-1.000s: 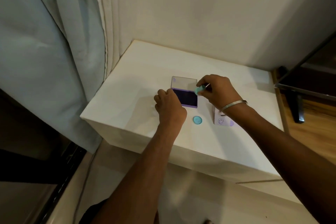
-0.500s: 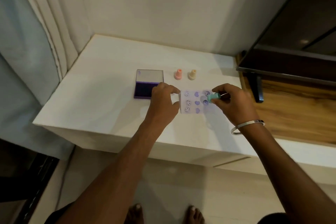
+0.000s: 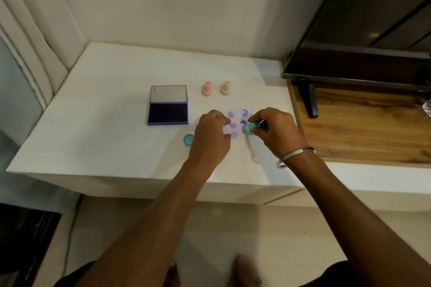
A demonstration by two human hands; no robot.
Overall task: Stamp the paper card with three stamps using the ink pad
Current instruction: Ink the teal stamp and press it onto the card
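The paper card (image 3: 236, 117) lies on the white table (image 3: 112, 109), showing purple hearts and round prints. My left hand (image 3: 211, 137) presses down on the card's left part and hides it. My right hand (image 3: 276, 130) grips a teal stamp (image 3: 251, 127), tilted, with its face at the card's lower right. The open purple ink pad (image 3: 168, 111) sits left of the card, lid raised. A pink stamp (image 3: 206, 88) and a cream stamp (image 3: 225, 87) stand upright behind the card. A teal cap (image 3: 188, 139) lies left of my left hand.
A dark TV screen (image 3: 363, 37) on a stand (image 3: 309, 102) rests on a wooden surface (image 3: 363, 128) to the right. A wall runs behind the table and curtains (image 3: 30, 37) hang at the left. My feet show below on the floor (image 3: 228, 223).
My right hand carried the teal stamp from the ink pad to the card and down toward its lower right. My left hand left the ink pad and now holds the card. The view shifted right.
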